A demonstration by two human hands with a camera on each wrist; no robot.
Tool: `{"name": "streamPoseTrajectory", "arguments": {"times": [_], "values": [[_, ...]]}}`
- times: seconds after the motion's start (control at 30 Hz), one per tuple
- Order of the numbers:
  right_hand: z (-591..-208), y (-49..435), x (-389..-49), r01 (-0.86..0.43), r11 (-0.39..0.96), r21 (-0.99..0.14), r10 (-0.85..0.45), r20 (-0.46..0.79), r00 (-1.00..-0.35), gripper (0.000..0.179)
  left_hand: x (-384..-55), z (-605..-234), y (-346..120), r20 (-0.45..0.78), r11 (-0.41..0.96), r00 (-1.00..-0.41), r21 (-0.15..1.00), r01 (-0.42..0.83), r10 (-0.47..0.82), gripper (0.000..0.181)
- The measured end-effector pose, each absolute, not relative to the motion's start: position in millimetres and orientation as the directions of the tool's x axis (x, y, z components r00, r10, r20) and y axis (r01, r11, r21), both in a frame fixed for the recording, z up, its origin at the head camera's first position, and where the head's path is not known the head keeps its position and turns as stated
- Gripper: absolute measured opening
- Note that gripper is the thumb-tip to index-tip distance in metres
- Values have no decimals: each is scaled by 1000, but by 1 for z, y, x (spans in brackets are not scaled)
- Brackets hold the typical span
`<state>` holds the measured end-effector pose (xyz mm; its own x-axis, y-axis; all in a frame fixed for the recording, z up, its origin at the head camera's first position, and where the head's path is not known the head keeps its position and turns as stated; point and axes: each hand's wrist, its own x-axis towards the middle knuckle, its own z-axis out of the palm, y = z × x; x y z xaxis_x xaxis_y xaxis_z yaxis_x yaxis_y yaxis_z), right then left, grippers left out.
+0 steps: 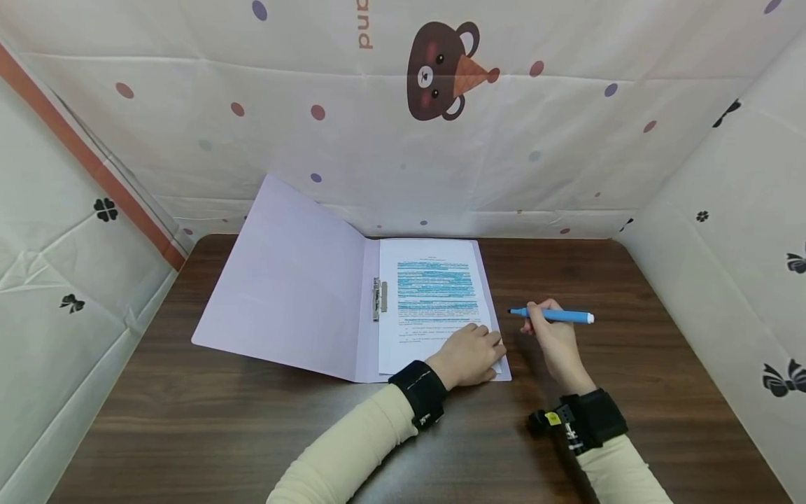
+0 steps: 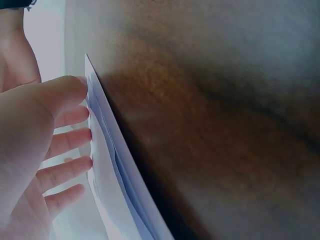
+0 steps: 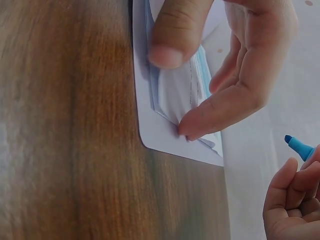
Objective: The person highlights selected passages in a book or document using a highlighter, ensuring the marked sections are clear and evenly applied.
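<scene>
My left hand (image 1: 469, 355) rests on the lower right corner of a stack of printed pages (image 1: 392, 350) inside an open lilac folder (image 1: 296, 273). Its fingers are spread and slightly bent, and the fingertips touch the paper near the edge. Blue highlighting covers the upper lines of text (image 1: 436, 283); the lower lines are plain black. Beside the folder, my right hand (image 1: 557, 343) holds an uncapped blue highlighter (image 1: 569, 317) between thumb and fingers. The dark tip points left at the folder, raised above the table in the right wrist view. Page edges (image 2: 102, 155) bulge slightly under the left fingers.
A metal clip (image 1: 376, 299) sits along the folder's spine. The folder's left cover is tilted up off the brown wooden table (image 1: 252, 434). Patterned white sheeting (image 1: 352, 154) hangs behind and at both sides. Each wrist wears a black band (image 1: 420, 393).
</scene>
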<state>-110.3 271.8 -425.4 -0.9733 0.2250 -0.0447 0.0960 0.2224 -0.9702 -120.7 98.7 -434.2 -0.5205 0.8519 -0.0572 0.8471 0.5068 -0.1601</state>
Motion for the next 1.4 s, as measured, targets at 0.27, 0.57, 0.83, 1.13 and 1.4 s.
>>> {"name": "streamPoseTrajectory", "arguments": {"times": [0.27,0.57,0.83,1.13,1.4], "values": [[-427,271,-109,117,198,-973,234,-69,-970,27,-119,-433,93,-40,483,-498,-185,856,866,35],[-426,271,-109,120,154,-981,216,-85,-973,28,-120,-434,91,-124,499,-517,-149,853,847,48],[-427,270,-109,102,147,-984,197,-72,-978,27,-122,-434,92,-129,497,-513,-137,857,848,46],[-428,271,-109,128,158,-979,207,-93,-974,28,-123,-434,91,-119,494,-515,-163,854,849,46],[-430,273,-109,126,149,-981,197,-95,-976,24,-123,-435,89,-93,481,-499,-166,861,861,47]]}}
